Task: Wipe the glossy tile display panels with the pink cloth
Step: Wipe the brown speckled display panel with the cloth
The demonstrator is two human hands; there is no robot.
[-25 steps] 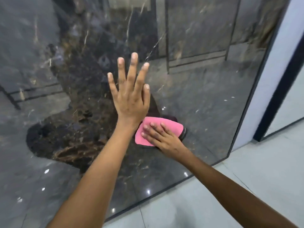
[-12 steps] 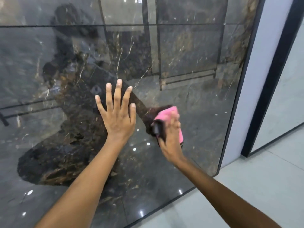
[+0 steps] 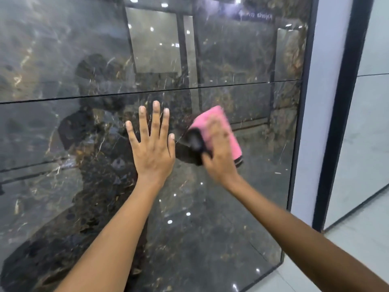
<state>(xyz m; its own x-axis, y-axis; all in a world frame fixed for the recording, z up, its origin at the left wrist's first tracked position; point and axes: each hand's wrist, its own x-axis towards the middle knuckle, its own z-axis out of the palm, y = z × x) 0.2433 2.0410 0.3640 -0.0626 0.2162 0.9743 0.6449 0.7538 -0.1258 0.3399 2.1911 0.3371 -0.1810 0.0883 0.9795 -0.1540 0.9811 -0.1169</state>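
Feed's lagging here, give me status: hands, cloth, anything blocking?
Left hand flat on lower dark tile panel, fingers spread. Right hand presses pink cloth on same panel, blurred. Nothing blocking.

Two bare forearms, no sleeves, left hand (image 3: 152,152), right hand (image 3: 219,159).

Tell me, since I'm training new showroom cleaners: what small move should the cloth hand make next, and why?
Probably slide the pink cloth up toward the seam. The right hand presses it just below that seam on the dark tile panel, while the left hand rests flat beside it.
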